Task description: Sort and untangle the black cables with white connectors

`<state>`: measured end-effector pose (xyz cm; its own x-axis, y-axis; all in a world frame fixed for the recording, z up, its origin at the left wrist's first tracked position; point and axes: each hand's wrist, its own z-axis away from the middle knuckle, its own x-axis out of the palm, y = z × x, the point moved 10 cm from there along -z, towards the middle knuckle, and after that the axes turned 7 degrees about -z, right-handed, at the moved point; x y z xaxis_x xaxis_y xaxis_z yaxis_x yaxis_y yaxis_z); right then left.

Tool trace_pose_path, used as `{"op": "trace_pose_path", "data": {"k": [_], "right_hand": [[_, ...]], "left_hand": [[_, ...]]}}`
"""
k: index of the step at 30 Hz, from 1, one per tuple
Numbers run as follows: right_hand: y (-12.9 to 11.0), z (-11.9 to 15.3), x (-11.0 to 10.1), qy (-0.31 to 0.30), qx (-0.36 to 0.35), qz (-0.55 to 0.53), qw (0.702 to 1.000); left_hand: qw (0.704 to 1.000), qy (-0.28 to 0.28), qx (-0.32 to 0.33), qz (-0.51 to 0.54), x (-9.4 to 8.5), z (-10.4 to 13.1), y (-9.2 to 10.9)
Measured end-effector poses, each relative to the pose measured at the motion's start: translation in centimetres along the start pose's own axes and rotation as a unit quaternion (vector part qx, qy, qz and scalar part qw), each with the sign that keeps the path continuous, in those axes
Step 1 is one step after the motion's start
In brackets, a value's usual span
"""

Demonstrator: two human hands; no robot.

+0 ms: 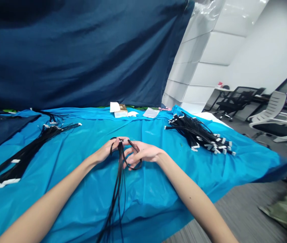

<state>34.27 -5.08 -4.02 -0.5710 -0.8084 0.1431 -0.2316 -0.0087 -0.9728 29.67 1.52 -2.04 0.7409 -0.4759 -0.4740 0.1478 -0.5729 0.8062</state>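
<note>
Black cables (pixel 119 175) with small white connectors run between my two hands and hang down toward the front edge of the blue cloth. My left hand (pixel 109 148) pinches them near their connector end, and a cable loops round by its fingers. On the other side, my right hand (pixel 143 153) has its fingers curled about a looped cable, close to the left fingertips. Further left lies a long bundle of black cables (pixel 37 143) with white connectors. A pile of black cables (pixel 196 133) with white ends rests at the right.
The blue cloth (pixel 82 189) covers the table and is wrinkled. At its back are a small open box (pixel 120 111) and a white paper (pixel 150 112). A dark blue curtain (pixel 82 50) hangs behind. Chairs (pixel 272 111) stand off to the right.
</note>
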Motion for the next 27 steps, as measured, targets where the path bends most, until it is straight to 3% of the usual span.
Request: {"op": "trace_pose_path", "data": {"k": [5, 9, 15, 18, 22, 27], "right_hand": [[0.4, 0.8, -1.6, 0.026, 0.038, 0.096, 0.994], [-1.3, 1.3, -4.3, 0.128, -0.009, 0.174, 0.976], [-3.9, 2.7, -8.7, 0.329, -0.119, 0.266, 0.898], [-4.3, 3.2, -10.0, 0.39, -0.146, 0.289, 0.862], [-4.2, 3.5, -10.6, 0.426, -0.164, 0.289, 0.842], [-3.6, 3.2, -11.4, 0.441, -0.184, 0.253, 0.841]], "left_hand": [[0.993, 0.007, -0.01, 0.119, -0.3, -0.2, -0.6], [0.98, -0.007, -0.01, 0.198, -0.1, -0.1, -0.2], [0.962, -0.014, -0.052, 0.266, 1.0, 0.2, -0.3], [0.957, -0.017, -0.068, 0.283, 1.9, 0.1, -1.0], [0.956, 0.004, -0.05, 0.29, 2.5, 0.1, -1.1], [0.965, 0.046, -0.031, 0.255, 2.3, 0.5, -0.4]]}}
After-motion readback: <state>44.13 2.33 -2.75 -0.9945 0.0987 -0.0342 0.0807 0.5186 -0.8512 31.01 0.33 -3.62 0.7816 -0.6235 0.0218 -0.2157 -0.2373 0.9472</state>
